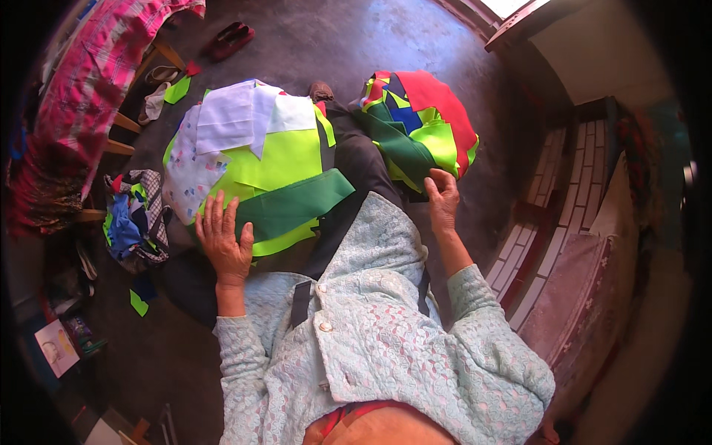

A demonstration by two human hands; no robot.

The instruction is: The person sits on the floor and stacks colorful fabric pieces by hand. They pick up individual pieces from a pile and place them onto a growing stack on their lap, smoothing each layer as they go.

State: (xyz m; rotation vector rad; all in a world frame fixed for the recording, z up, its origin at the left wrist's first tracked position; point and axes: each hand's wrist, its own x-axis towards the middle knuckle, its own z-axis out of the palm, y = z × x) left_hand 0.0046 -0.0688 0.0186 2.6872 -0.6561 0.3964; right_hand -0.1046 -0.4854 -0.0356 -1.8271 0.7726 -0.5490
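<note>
On the left lies a large heap of cloth pieces, with a yellow-green cloth (282, 156) across its middle and white cloths (226, 119) on top. A dark green cloth strip (297, 204) crosses its near side. My left hand (225, 241) rests on the strip's left end, fingers spread and stretched out. Beyond my right hand (443, 199) stands a second bundle of scraps, with a red cloth (437, 104) and a dark green cloth (397, 144) on it. That hand's fingers are bent together at the bundle's near edge; what they hold, if anything, is hidden.
A checked bag (152, 193) with blue and green scraps stands left of the large heap. Pink plaid fabric (81, 111) hangs at the far left. Shoes (230, 41) lie on the dark floor. A bench-like piece with white slats (567, 200) is on the right.
</note>
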